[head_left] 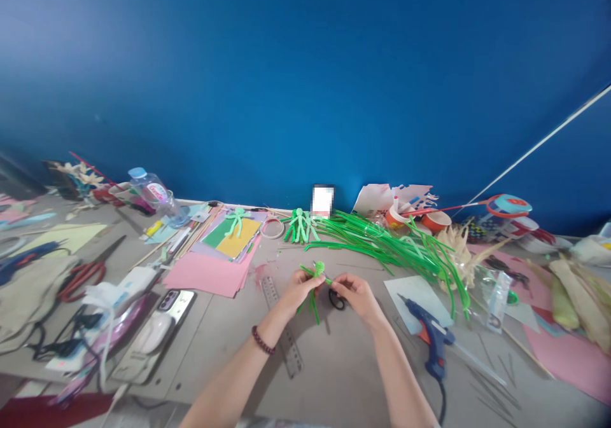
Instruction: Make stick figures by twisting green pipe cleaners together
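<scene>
You've got both hands low in the middle of the frame, meeting over the grey table, and between them sits a small green pipe-cleaner figure: your left hand pinches it at the body, fingers closed on it, while your right hand grips one of its thin arms at the tip, fingers drawn together on the wire. By the look of it you're mid-twist, shaping a limb below the fuzzy round head; the next move seems to call for a steady pinch on the left and a small, careful turn from the right so the wire doesn't kink. Count with me: two finished green figures lie further up the table, one on the yellow card left of centre, one at centre. One loose heap of green pipe cleaners fans out to the right, too many to number. One blue glue gun lies lower right, one ruler runs under your left wrist, one pair of red scissors at the left, one water bottle upper left
</scene>
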{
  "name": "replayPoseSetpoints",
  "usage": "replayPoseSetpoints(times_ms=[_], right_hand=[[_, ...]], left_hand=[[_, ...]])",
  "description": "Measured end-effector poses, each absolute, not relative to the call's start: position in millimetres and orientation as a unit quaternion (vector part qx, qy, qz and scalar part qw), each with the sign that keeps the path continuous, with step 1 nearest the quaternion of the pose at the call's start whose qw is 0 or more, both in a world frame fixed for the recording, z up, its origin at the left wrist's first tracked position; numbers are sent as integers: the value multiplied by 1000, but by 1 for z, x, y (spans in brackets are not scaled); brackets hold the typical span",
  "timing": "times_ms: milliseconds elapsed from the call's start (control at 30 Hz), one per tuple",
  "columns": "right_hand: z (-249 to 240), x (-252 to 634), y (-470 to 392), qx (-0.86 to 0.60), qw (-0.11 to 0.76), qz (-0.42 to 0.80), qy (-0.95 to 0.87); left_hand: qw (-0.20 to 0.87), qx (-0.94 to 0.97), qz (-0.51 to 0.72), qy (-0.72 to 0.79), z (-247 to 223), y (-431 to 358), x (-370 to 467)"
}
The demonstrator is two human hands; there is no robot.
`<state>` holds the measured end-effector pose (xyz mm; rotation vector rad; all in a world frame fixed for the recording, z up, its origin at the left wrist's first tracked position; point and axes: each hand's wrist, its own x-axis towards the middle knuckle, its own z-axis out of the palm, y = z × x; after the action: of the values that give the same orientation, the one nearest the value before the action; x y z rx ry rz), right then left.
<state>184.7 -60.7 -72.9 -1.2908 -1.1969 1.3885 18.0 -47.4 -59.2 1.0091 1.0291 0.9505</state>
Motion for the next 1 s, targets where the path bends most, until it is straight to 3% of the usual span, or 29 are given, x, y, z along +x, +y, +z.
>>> replayPoseSetpoints(times_ms=[400,700,833,1000], right_hand=[[-72,188,-66,-432,432,641,-465],[-70,184,-68,-445,438,607,-491],[-67,180,-68,-504,441,500,-549],[-34,170,-57,-549,436,222,-678]], left_hand=[[726,396,391,405,-64,-46,14],[693,424,405,420,-62,-48,15],[670,412,432,441,-62,-47,16],[664,362,489,435,-67,-40,14]])
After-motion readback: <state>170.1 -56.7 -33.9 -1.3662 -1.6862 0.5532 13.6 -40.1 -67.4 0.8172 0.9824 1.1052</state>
